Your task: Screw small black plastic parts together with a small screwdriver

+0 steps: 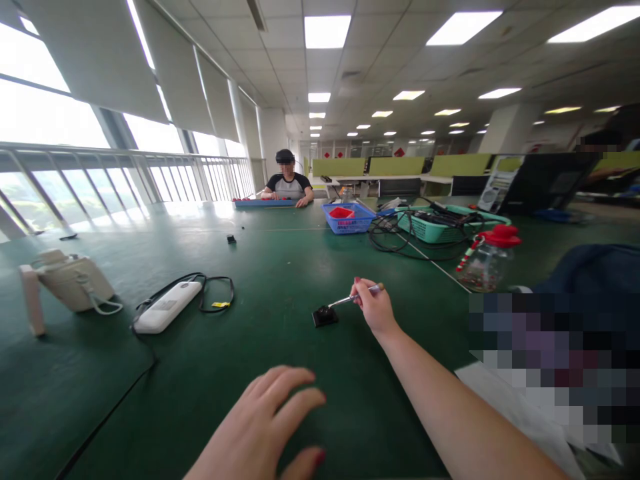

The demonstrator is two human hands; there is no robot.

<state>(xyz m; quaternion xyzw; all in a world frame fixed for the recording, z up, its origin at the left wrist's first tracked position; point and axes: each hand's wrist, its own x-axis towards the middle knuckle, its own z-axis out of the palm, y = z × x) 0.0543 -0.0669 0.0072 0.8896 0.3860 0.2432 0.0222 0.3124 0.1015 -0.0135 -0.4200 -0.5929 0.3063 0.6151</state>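
Observation:
My right hand is stretched out over the green table and pinches a thin metal tool with a small knob at its back end. The tool's tip touches a small black square part lying on the table. My left hand hovers low near the front edge, palm down, fingers spread and holding nothing.
A white power bank with a black cable lies at left, beside a beige device. A blue basket, a green basket with cables and a red-capped clear bottle stand behind. Another person sits at the far end.

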